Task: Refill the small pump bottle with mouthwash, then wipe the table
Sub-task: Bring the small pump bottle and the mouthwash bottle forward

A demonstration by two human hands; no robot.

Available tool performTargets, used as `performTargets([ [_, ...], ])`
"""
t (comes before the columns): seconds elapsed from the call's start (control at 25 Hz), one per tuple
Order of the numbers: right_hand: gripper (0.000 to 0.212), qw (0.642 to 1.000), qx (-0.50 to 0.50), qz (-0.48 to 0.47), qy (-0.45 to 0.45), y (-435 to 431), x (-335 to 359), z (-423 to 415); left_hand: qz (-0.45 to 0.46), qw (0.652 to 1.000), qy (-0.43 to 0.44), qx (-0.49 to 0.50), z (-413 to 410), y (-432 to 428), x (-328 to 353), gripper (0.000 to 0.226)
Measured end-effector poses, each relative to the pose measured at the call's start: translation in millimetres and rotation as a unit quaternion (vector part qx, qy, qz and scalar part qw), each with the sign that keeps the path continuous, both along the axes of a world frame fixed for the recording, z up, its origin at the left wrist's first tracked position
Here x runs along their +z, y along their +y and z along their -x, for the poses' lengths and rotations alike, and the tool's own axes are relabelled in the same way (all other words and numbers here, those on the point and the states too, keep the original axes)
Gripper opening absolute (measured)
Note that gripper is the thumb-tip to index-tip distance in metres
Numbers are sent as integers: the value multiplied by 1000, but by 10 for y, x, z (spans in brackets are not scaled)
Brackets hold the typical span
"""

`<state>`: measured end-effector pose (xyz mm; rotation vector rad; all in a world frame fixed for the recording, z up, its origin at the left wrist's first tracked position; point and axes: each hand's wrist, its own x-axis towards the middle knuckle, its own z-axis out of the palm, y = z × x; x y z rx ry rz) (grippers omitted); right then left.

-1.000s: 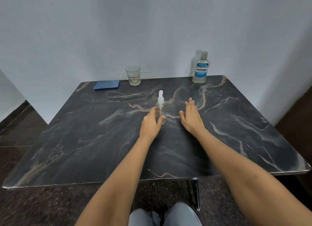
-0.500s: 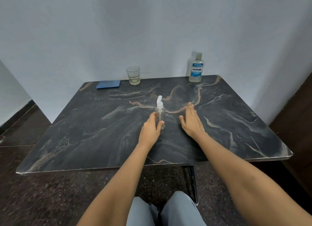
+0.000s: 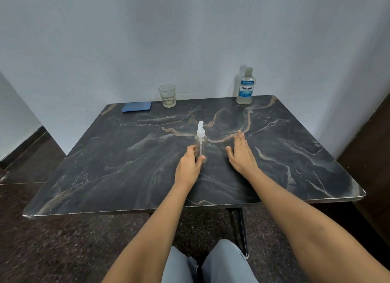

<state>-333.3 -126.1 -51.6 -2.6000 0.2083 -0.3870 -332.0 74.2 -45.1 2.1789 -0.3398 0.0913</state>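
Two bare arms reach over one dark marbled worktop [image 3: 105, 177]. The left grip [image 3: 188, 166] curls thumb and fingers round the lower part of the single clear pump bottle [image 3: 201, 141], which stands upright near the worktop's middle. The right grip [image 3: 240, 154], fingers straight and palm down, sits just right of that bottle, not touching it. Beyond the bottle, along the far edge: one blue cloth [image 3: 136, 107] far left, one glass [image 3: 167, 95] left, one mouthwash bottle [image 3: 244, 86] right.
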Motion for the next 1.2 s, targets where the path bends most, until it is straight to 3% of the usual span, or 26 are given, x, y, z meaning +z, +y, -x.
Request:
performTargets([
  [0.12, 57, 1000, -2, -2, -2, 17, 11, 26, -9, 1000, 4, 15, 30, -1, 3, 58],
  [0.2, 56, 1000, -2, -5, -3, 4, 39, 64, 10, 997, -51, 64, 115, -8, 20, 67],
  [0.32, 55, 1000, -9, -5, -6, -135, 81, 111, 41, 968, -220, 117, 238, -83, 111, 43],
  [0.4, 55, 1000, -25, -15, -10, -279, 100, 124, 9, 964, -266, 22, 265, -207, 159, 33],
  [0.48, 55, 998, -47, -28, -8, -415, 106, 129, -63, 963, -246, -94, 235, -420, 151, 29],
  [0.56, 55, 997, -63, -50, -8, -504, 108, 132, -117, 962, -201, -142, 162, -692, 88, 32],
  [0.76, 55, 984, -102, -143, -31, -605, 56, 52, -130, 986, -89, -54, -249, -1260, 11, 44],
  [0.96, 59, 978, -113, -170, -46, -788, 18, -316, -179, 981, -70, -14, -856, -1529, -54, 54],
  [1.2, 72, 966, -143, -203, -70, -1264, 150, -1249, -157, 986, -40, 25, -1066, -1666, -137, 63],
])
